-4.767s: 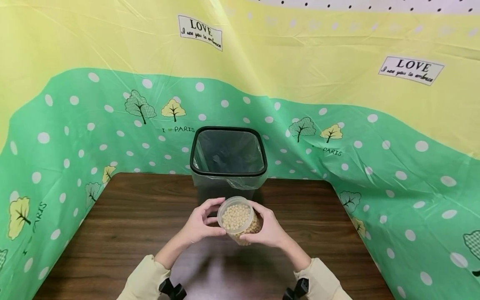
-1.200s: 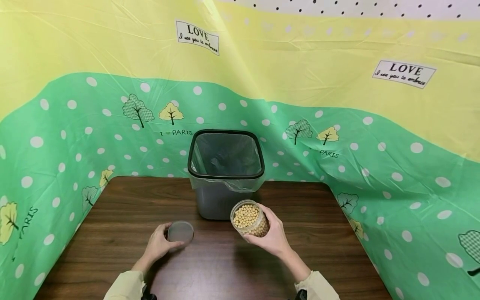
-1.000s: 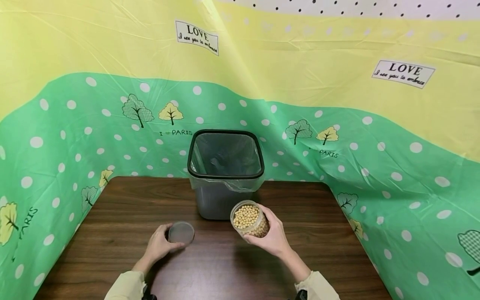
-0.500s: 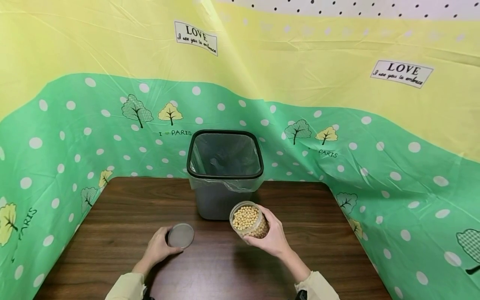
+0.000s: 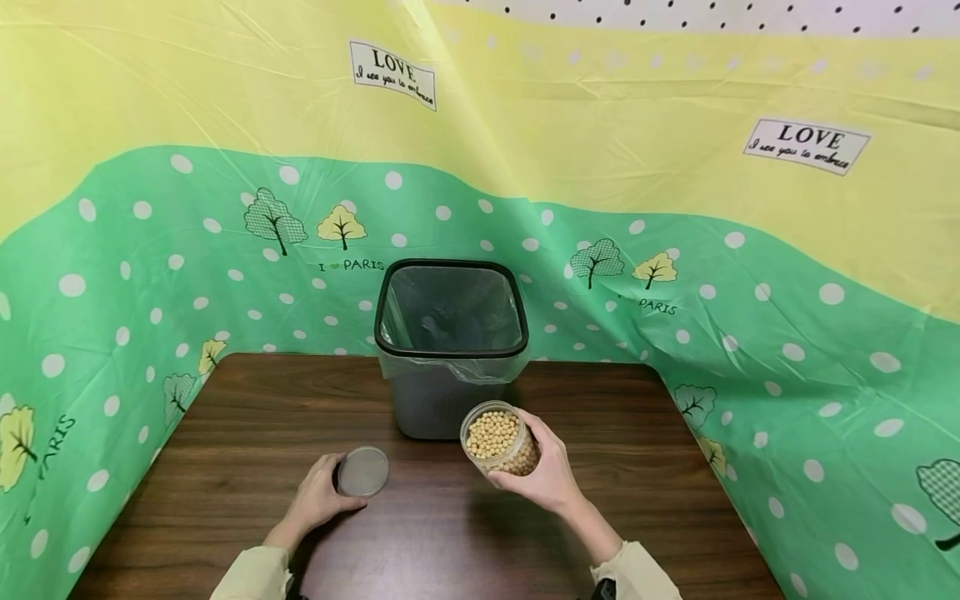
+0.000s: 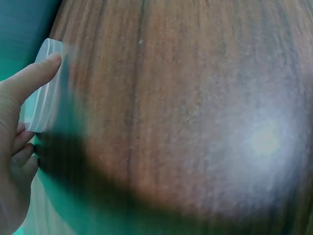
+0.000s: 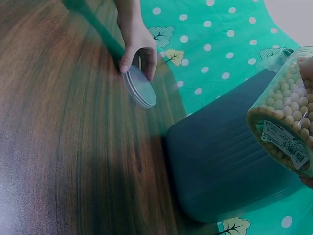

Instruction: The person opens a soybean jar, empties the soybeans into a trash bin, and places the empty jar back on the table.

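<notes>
My right hand (image 5: 546,467) grips a clear round jar (image 5: 517,457) from its right side. Pale yellow soybeans (image 5: 491,433) fill it, and its open mouth tilts toward the left. A barcode label (image 7: 284,142) shows on the jar's base in the right wrist view. Over to the left, my left hand (image 5: 313,493) holds a round translucent screw lid (image 5: 363,472) by its rim, thumb on the near edge. In the left wrist view the lid (image 6: 45,93) is seen side-on beside the thumb. Whether it touches the table, I cannot tell.
A dark bin (image 5: 446,404) with a black rim and a clear plastic liner (image 5: 487,367) stands behind the jar. The brown wood-grain table (image 5: 420,533) lies beneath. A green and yellow printed cloth (image 5: 300,217) hangs around its back and sides.
Earlier both hands held the jar with its lid on. Since then my left hand has taken the lid off and away to the left. Over the last second almost nothing moved.
</notes>
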The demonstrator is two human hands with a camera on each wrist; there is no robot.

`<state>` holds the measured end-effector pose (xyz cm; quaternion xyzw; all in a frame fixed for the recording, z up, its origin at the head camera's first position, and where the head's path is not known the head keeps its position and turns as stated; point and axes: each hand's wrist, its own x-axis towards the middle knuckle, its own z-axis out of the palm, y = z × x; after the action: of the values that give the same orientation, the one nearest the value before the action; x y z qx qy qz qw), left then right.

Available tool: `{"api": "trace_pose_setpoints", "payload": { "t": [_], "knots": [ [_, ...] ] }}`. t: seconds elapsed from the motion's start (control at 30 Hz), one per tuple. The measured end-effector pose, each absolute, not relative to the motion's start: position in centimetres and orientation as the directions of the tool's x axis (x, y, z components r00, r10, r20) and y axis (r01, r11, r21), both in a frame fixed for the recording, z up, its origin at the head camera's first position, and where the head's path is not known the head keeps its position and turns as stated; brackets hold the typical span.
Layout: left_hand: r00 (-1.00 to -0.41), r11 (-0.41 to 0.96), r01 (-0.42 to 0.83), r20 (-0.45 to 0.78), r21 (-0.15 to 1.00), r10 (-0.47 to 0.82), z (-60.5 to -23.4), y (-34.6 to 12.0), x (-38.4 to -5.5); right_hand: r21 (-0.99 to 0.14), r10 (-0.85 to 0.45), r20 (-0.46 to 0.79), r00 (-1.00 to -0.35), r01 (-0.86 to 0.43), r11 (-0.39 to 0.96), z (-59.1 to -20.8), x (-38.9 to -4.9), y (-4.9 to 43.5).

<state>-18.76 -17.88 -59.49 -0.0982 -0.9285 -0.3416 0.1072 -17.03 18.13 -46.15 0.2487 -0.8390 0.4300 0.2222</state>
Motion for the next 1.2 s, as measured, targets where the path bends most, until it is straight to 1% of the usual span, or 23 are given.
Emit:
{"api": "trace_pose_setpoints", "payload": {
  "t": [0.13,0.27,0.43,0.67,0.73,0.93,1.07,1.2],
  "knots": [
    [-0.957,0.739,0.270,0.258,0.617,0.134,-58.6,-18.3,-19.0,-0.614,-0.218,0.590,-0.777,-0.607,0.504,-45.9,-17.0,18.3],
    [-0.955,0.729,0.281,0.255,0.624,0.150,-56.4,-18.7,-19.7,-0.613,-0.208,0.596,-0.776,-0.607,0.506,-45.5,-17.0,18.4],
    [-0.942,0.709,0.323,0.286,0.627,0.176,-52.5,-18.9,-20.8,-0.625,-0.204,0.586,-0.784,-0.598,0.503,-44.5,-16.7,18.4],
    [-0.925,0.672,0.370,0.321,0.641,0.203,-46.5,-18.2,-21.9,-0.607,-0.211,0.605,-0.768,-0.616,0.502,-41.4,-15.0,17.7],
    [-0.921,0.669,0.380,0.328,0.639,0.210,-44.7,-18.1,-22.4,-0.605,-0.210,0.609,-0.765,-0.619,0.502,-41.4,-15.0,17.8],
    [-0.917,0.673,0.396,0.312,0.625,0.249,-39.5,-17.5,-23.9,-0.599,-0.208,0.611,-0.764,-0.618,0.510,-44.2,-16.5,19.0],
    [-0.902,0.668,0.429,0.329,0.608,0.281,-37.5,-16.7,-24.9,-0.592,-0.214,0.615,-0.759,-0.624,0.511,-44.7,-16.8,19.2],
    [-0.889,0.666,0.454,0.350,0.592,0.294,-36.6,-15.9,-25.7,-0.598,-0.215,0.603,-0.768,-0.613,0.516,-44.5,-16.7,19.0]
  ]
}}
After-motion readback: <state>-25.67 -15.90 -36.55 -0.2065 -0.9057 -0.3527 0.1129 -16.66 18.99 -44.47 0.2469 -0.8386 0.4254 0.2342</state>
